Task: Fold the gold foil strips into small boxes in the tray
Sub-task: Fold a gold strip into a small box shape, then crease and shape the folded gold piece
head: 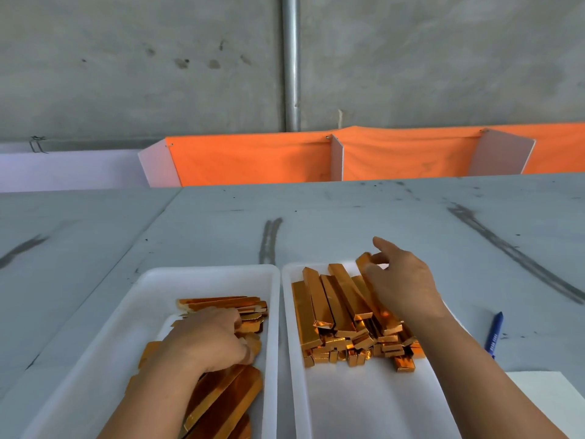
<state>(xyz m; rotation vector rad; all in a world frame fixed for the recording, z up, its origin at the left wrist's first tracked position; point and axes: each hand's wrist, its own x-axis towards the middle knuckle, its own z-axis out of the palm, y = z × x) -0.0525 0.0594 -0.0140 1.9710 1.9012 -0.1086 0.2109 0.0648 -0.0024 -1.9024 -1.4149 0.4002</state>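
Gold box (364,260) pinched by the right hand (402,283) atop the pile (342,312), left fingers (235,321) curled on a strip (255,343), folding next.

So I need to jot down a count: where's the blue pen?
In the head view, the blue pen lies on the grey table at the far right, just outside the right tray, beyond a white sheet.

No text can be read; the white print on the blue pen (494,335) is too small to make out.
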